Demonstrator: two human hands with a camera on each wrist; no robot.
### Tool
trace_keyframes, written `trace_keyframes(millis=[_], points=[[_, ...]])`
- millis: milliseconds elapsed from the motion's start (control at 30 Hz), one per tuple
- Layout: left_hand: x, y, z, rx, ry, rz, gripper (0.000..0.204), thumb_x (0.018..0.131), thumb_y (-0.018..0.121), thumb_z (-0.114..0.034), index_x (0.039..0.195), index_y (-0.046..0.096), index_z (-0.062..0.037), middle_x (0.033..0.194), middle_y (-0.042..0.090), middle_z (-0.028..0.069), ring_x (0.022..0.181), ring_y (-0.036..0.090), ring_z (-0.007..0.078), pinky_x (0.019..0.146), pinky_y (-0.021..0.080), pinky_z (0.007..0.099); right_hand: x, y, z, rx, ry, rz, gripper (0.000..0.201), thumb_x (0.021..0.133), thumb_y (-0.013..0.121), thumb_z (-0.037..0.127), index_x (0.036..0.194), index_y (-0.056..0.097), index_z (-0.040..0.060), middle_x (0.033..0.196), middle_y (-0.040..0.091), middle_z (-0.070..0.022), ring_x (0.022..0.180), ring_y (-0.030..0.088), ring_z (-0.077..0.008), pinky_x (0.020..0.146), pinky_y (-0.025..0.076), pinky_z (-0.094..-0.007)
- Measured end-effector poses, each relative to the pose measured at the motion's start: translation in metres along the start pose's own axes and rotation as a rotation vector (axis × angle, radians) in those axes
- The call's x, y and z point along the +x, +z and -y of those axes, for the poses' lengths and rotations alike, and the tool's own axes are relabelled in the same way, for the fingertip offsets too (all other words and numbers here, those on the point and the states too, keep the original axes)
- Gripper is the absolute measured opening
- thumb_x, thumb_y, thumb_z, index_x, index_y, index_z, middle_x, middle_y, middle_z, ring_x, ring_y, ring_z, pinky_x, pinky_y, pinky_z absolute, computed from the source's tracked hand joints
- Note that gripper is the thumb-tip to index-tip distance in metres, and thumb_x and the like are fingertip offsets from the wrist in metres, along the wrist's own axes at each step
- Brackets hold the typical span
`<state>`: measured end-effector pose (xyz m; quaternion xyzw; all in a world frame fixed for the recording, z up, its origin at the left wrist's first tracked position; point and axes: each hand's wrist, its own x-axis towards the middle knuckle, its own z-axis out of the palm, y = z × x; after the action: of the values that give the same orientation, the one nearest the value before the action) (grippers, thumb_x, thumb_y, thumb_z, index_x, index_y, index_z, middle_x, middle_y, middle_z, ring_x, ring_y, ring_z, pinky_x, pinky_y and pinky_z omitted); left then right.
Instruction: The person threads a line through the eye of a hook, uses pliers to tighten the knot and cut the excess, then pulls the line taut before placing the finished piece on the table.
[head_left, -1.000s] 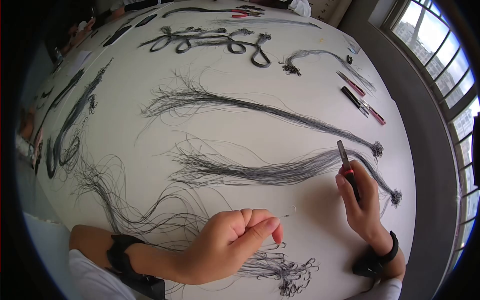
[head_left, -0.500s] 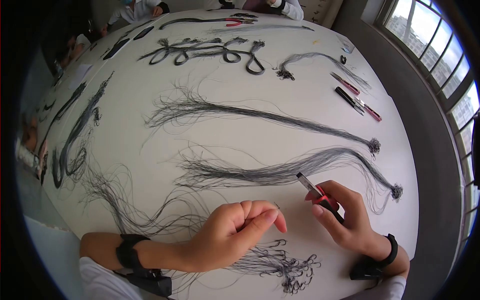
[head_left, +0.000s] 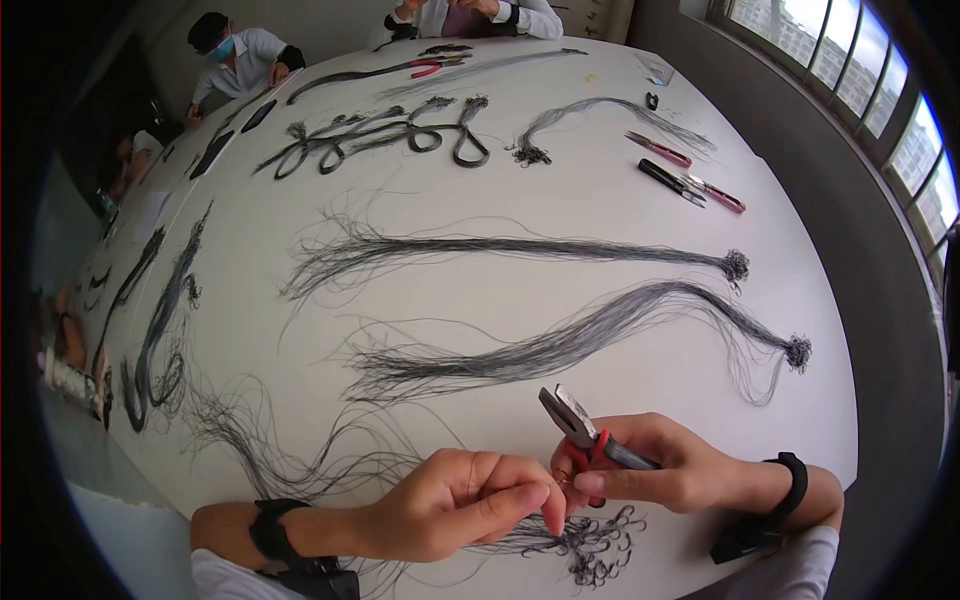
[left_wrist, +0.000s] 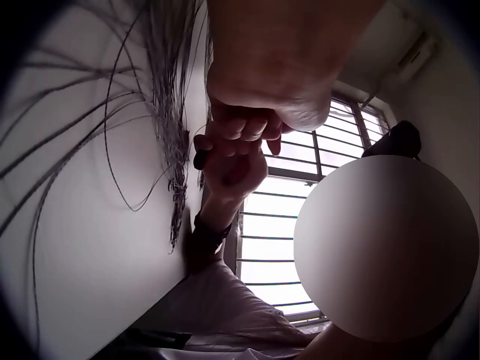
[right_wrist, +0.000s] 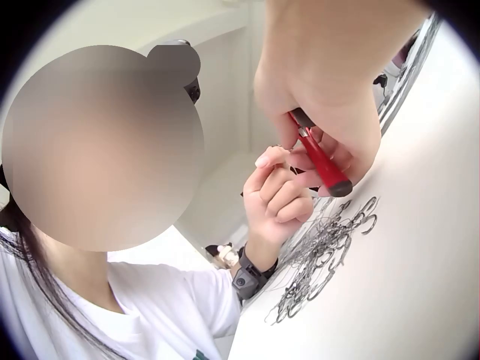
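Just in front of the person, the left hand (head_left: 460,505) has thumb and forefinger pinched on a fine line, its end too small to make out. Its fingertips meet those of the right hand (head_left: 665,465), which grips red-and-black pliers (head_left: 580,428) with the jaws apart, pointing up and left. In the right wrist view a red handle (right_wrist: 322,161) lies under the right palm, beside the curled left hand (right_wrist: 277,199). Below both hands lies a dark bundle of hooks (head_left: 598,550) on thin lines. The left wrist view hides what the fingertips hold.
Two long dark line bundles (head_left: 560,345) with hook clusters (head_left: 736,266) lie beyond the hands. Looped strands (head_left: 420,137) are farther back, snips (head_left: 672,182) at right, more pliers (head_left: 425,68) at the far side. Loose lines spread at left; people sit across the table (head_left: 300,250).
The right hand has come left and down to the left hand, turning the pliers; their jaws now show spread apart. The left hand stays pinched. The head view has shifted, showing more of the far people.
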<state>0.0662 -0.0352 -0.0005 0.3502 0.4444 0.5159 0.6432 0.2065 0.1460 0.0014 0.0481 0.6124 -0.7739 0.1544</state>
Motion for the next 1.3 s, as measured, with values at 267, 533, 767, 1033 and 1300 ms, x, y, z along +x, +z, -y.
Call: trace_keyframes(millis=[267, 533, 767, 1033, 1300], points=[[-0.001, -0.003, 0.002, -0.039, -0.059, -0.029, 0.026, 0.098, 0.042, -0.019, 0.099, 0.060, -0.0005, 0.060, 0.043, -0.0055, 0.053, 0.035, 0.0023, 0.052, 0.029, 0.0186, -0.001, -0.003, 0.002, -0.012, -0.046, -0.007, 0.013, 0.090, 0.053, 0.005, 0.101, 0.054, -0.0028, 0.092, 0.059, -0.0080, 0.088, 0.057, -0.0135, 0.080, 0.046, -0.0285], [0.004, 0.004, 0.009, 0.192, 0.106, -0.246, 0.016, 0.091, 0.052, -0.007, 0.104, 0.057, 0.0018, 0.068, 0.055, -0.0014, 0.061, 0.049, 0.0032, 0.057, 0.041, 0.0192, 0.000, 0.002, -0.005, -0.023, -0.086, -0.040, 0.010, 0.092, 0.051, 0.007, 0.099, 0.052, 0.0004, 0.085, 0.053, -0.0004, 0.080, 0.049, -0.0078, 0.074, 0.041, -0.0237], [0.004, 0.006, 0.011, 0.316, 0.142, -0.301, 0.012, 0.088, 0.055, 0.000, 0.099, 0.059, 0.0028, 0.068, 0.058, 0.0008, 0.058, 0.053, 0.0046, 0.054, 0.041, 0.0191, -0.001, 0.006, -0.004, -0.101, -0.031, -0.123, 0.011, 0.091, 0.052, 0.007, 0.099, 0.053, 0.0008, 0.080, 0.053, -0.0008, 0.076, 0.048, -0.0076, 0.069, 0.040, -0.0229], [0.003, 0.006, 0.008, 0.257, 0.067, -0.293, 0.014, 0.088, 0.054, 0.001, 0.101, 0.059, 0.0053, 0.076, 0.063, 0.0060, 0.061, 0.056, 0.0066, 0.055, 0.045, 0.0203, -0.002, 0.006, -0.006, -0.102, -0.063, -0.183, 0.008, 0.089, 0.052, 0.007, 0.094, 0.054, 0.0013, 0.078, 0.052, -0.0008, 0.071, 0.046, -0.0073, 0.065, 0.039, -0.0229], [0.003, 0.005, 0.010, 0.284, 0.062, -0.288, 0.015, 0.087, 0.055, 0.003, 0.101, 0.059, 0.0060, 0.079, 0.064, 0.0074, 0.062, 0.059, 0.0073, 0.055, 0.047, 0.0196, -0.003, 0.008, -0.008, -0.082, -0.052, -0.225, 0.007, 0.089, 0.051, 0.006, 0.093, 0.054, 0.0016, 0.077, 0.052, -0.0003, 0.072, 0.046, -0.0064, 0.066, 0.040, -0.0222]])
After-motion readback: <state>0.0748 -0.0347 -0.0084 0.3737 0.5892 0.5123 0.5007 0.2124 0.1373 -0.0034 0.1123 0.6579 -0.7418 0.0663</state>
